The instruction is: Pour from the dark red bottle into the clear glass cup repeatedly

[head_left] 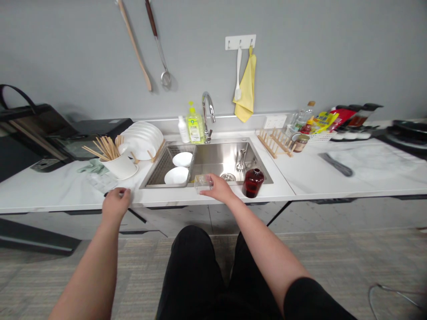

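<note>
My right hand (pixel 219 188) is closed around a small clear plastic box (pixel 200 183) at the sink's front rim. Just right of my wrist stands a dark red glass bottle (pixel 253 182) on the counter edge. My left hand (pixel 116 202) is at the front edge of the counter with its fingers curled together; a small dark tip shows beside them, and what they hold, if anything, is hidden. Beyond that hand lies a crumpled clear plastic piece (pixel 102 182). Two white bowls (pixel 176 176) sit in the drain basket (pixel 158 169) at the left of the steel sink (pixel 213 155).
A white cup of chopsticks (pixel 122 168) and a rack of white plates (pixel 142 140) stand at left. Behind the sink are the faucet (pixel 205 111) and a dish soap bottle (pixel 195 126). A wooden rack (pixel 275 142) and several condiments stand at right.
</note>
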{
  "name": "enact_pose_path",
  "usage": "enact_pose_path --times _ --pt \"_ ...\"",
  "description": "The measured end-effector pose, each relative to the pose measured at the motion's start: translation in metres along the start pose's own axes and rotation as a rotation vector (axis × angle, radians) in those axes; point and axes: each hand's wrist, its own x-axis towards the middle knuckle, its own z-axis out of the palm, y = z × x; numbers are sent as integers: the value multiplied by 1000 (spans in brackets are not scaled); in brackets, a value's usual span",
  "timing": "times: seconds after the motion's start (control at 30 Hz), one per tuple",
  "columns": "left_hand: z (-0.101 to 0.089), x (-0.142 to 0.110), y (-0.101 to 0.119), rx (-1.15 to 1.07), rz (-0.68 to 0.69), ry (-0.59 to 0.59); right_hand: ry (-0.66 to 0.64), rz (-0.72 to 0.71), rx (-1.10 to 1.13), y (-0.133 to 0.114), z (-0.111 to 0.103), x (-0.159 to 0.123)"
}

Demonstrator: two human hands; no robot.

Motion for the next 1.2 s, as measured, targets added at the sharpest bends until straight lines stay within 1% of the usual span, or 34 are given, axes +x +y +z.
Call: enact_pose_path --times 0.13,0.23,0.3,0.33,0.4,0.43,0.47,0.5,0.53,0.57,0.6,0.67,0.7,0.73,0.8,0.83,0.9,0.97,1.07,1.2 --pt "-3 3 -2 -36 -49 -11 5 4 5 0 0 0" --pt "-6 3 -4 -90 -115 -15 5 0 4 0 0 0" --pt "-9 0 -3 -129 -148 33 5 2 2 0 0 0" --pt "-11 -4 -1 -138 -151 92 5 4 -1 0 0 0" --pt "-15 -17 12 -138 -115 248 6 3 -7 0 -1 0" --pt "-16 -25 23 -141 -78 318 5 -1 -9 -1 -1 0" --pt "-17 -35 38 -161 -27 356 5 -3 -8 -1 -1 0" --pt "-15 -44 56 -202 27 361 6 -2 -4 0 0 0" --pt "-12 -54 77 -279 88 322 5 1 5 0 0 0" --pt "-7 -62 100 -391 183 261 4 6 18 0 1 0" --pt "1 -69 124 -514 302 174 4 8 33 1 1 0" --pt "22 -77 171 -772 512 -56 10 9 69 1 2 1" --pt "34 -78 192 -903 565 -176 21 14 94 1 2 1" --pt "47 -79 210 -1025 581 -285 37 25 122 1 2 2" --pt "72 -77 236 -1215 566 -448 74 59 181 1 0 3" --pt "82 -76 245 -1283 553 -513 85 73 203 2 -1 3" --pt "97 -74 252 -1340 525 -609 89 76 220 3 -3 3" --pt "105 -74 253 -1337 487 -654 79 57 211 4 -3 3" --pt "105 -73 251 -1346 438 -674 76 36 191 7 -2 4" --pt "101 -73 249 -1371 429 -686 74 39 169 7 1 4"
